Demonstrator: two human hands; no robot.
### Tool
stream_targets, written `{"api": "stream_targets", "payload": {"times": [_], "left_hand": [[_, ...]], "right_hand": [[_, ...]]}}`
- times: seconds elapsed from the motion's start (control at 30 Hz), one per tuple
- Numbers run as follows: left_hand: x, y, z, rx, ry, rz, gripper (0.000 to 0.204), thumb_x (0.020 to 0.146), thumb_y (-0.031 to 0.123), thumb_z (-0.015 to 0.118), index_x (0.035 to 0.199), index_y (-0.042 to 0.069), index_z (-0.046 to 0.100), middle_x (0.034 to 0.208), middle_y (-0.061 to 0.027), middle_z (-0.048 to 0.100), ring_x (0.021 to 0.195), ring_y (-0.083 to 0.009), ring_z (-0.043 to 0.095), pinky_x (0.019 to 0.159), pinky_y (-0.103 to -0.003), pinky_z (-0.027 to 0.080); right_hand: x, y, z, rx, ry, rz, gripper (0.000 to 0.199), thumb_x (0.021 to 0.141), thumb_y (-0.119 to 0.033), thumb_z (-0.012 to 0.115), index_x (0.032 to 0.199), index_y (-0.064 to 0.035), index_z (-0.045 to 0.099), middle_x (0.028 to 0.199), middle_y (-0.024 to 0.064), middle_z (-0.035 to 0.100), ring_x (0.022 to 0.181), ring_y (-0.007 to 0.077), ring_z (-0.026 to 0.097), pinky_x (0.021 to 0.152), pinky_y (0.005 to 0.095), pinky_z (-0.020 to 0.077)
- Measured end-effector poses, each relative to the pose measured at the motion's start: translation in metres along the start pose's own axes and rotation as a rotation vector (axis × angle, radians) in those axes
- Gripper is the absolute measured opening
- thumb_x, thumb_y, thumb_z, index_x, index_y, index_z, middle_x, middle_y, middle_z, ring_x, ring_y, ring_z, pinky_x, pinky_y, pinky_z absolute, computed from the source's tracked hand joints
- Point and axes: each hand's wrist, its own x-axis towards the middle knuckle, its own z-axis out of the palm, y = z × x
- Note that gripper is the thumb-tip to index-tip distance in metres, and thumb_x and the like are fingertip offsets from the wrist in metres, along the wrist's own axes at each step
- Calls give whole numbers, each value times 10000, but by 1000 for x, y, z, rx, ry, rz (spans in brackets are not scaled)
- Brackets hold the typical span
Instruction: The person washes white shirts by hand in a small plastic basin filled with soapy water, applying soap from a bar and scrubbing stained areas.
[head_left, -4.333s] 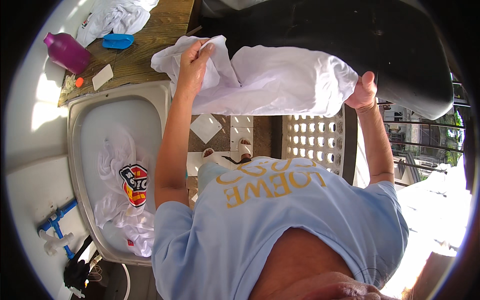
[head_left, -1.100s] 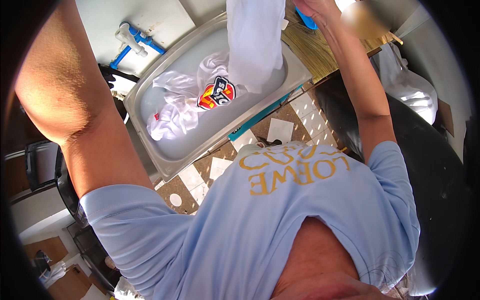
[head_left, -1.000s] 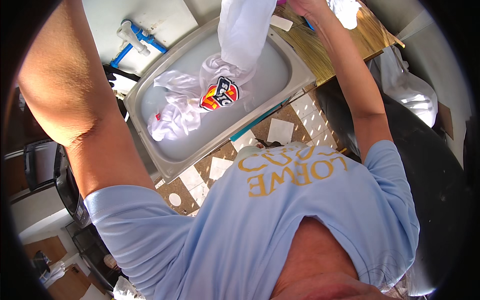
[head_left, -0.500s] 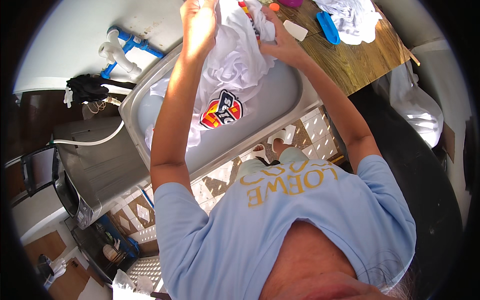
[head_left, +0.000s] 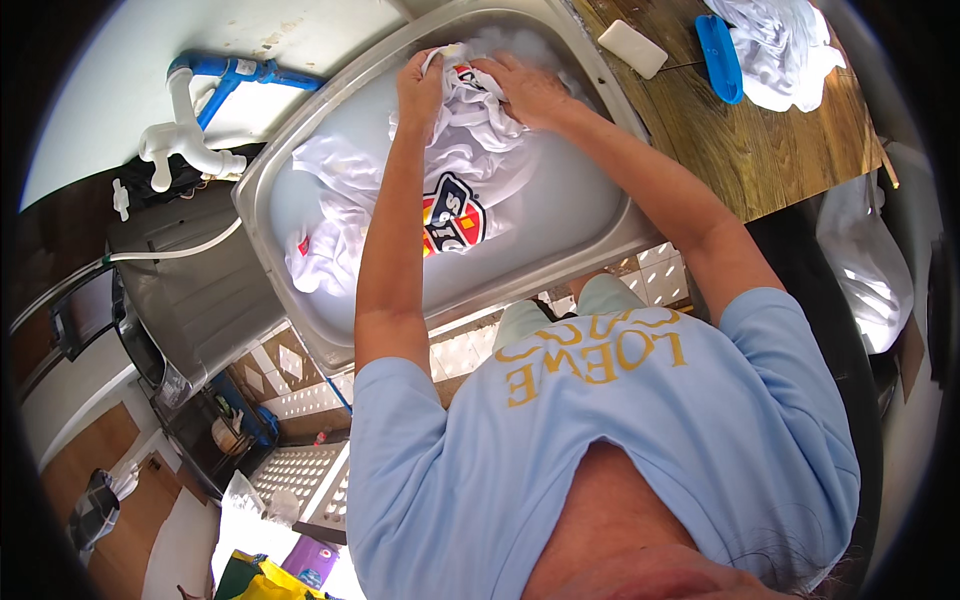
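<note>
A white shirt (head_left: 470, 165) with a red, yellow and dark printed emblem lies partly under cloudy water in a grey sink basin (head_left: 262, 190). Near the basin's far side, my left hand (head_left: 420, 88) is closed on a bunched part of it. My right hand (head_left: 530, 92) grips the same bunch from the right, its fingers curled over the cloth. More wet white cloth (head_left: 335, 250) spreads at the basin's left; whether it belongs to the same shirt I cannot tell.
On the wooden table (head_left: 770, 150) at the right are a white bar of soap (head_left: 633, 48), a blue oblong holder (head_left: 720, 60) and a heap of white cloth (head_left: 785, 50). Blue and white pipes (head_left: 185, 120) stick out at the left, above a pale hose (head_left: 175, 254).
Both hands have come down from above the basin's far edge, lowering the shirt into the water. The cloth now spreads wider, and the view has shifted.
</note>
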Motion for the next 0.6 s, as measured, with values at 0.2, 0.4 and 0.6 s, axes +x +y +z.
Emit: {"api": "stream_targets", "payload": {"times": [0.2,0.4,0.6], "left_hand": [[6,-27,-14,-109,6,-149,221,936,183,567,1051,13,647,923,-38,666,801,-98,600,699,-238,475],[14,-46,-31,-129,79,-244,261,912,191,598,1081,-5,627,992,-90,666,879,-170,637,754,-290,506],[0,1,-32,-387,-31,-279,290,886,142,573,1075,-77,598,1081,-159,635,983,-264,622,881,-378,492]], "right_hand": [[6,7,27,-57,49,27,771,766,-107,688,1411,-295,308,1396,133,379,1311,373,349,1028,478,373],[14,8,40,-49,110,-41,791,744,-163,713,1419,-279,317,1376,146,396,1265,408,393,1044,477,351],[3,12,-13,214,-65,-14,602,806,-268,642,1358,-140,438,1327,158,473,1248,349,438,1029,421,379]]}}
